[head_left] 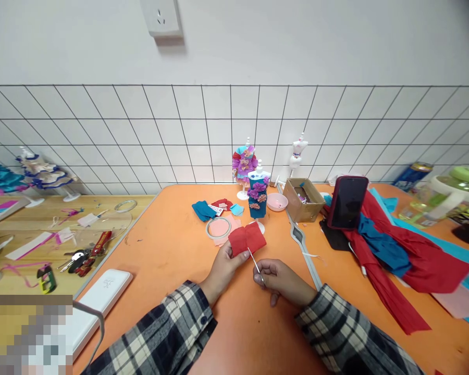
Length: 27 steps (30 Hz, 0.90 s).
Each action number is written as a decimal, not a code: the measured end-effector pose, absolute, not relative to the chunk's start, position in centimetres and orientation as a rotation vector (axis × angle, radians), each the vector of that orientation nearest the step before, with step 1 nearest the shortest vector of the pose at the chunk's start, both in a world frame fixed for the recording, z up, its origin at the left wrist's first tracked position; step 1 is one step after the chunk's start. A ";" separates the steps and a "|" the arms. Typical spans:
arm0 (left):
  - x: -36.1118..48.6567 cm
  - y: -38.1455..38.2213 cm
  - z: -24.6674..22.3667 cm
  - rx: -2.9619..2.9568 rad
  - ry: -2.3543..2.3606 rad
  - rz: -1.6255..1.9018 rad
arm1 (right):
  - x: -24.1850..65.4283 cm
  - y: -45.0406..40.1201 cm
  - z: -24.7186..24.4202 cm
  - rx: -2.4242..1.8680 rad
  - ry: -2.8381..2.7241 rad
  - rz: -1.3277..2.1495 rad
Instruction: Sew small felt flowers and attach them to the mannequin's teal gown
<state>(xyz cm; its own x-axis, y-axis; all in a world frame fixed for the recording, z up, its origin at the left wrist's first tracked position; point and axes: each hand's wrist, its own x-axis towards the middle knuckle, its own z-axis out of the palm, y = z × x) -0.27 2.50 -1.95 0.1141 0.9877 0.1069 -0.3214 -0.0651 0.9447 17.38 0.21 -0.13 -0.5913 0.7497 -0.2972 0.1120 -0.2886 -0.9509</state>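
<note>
Orange bench before a tiled wall, red piece in your left grip

Your left hand is pinching the red piece at its near side, with the thumb lying on top. Your right hand has its fingers closed around a slim metal tool, which looks like small scissors. The tip of this tool meets the near edge of the red piece; whether it cuts, I cannot tell.

Just beyond your hands, a ring lies on a pink piece, and a folded blue piece is behind it, to the left. Behind the red piece stands a small dress form in blue, with purple flowers on it. Near it, on the right, are a pink bowl and an open box.

Farther to your right, a phone stands upright beside long red fabric. On your left, a white flat device lies on the bench, and keys rest on the wooden surface next to it.
</note>
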 end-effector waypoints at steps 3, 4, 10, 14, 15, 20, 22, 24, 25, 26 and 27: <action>-0.1 2.4 -1.6 1.091 0.890 1.323 | 17.4 0.2 -0.3 -1.086 -1.513 1.916; -0.1 2.3 -1.5 1.089 0.898 1.326 | 17.4 0.2 -0.3 -1.086 -1.516 1.920; 0.0 2.2 -1.3 1.075 0.871 1.303 | 17.3 0.0 -0.2 -1.101 -1.503 1.925; 0.0 2.4 -1.5 1.091 0.850 1.317 | 17.4 0.2 -0.2 -1.089 -1.496 1.903; 0.0 2.4 -1.5 1.093 0.844 1.317 | 17.4 0.2 -0.2 -1.094 -1.495 1.890; 0.0 2.3 -1.4 1.089 0.851 1.306 | 17.2 0.1 -0.1 -1.107 -1.484 1.907; 0.1 2.2 -1.4 1.098 0.856 1.291 | 17.0 0.1 -0.1 -1.091 -1.466 1.928; 0.1 2.1 -1.5 1.108 0.852 1.280 | 16.8 0.0 -0.1 -1.079 -1.465 1.923; 0.1 2.1 -1.5 1.110 0.849 1.282 | 16.7 0.0 -0.1 -1.079 -1.471 1.910; 0.1 2.1 -1.6 1.111 0.847 1.287 | 16.7 0.0 -0.1 -1.084 -1.478 1.894; 0.1 2.1 -1.6 1.109 0.845 1.294 | 16.6 0.0 -0.1 -1.091 -1.485 1.879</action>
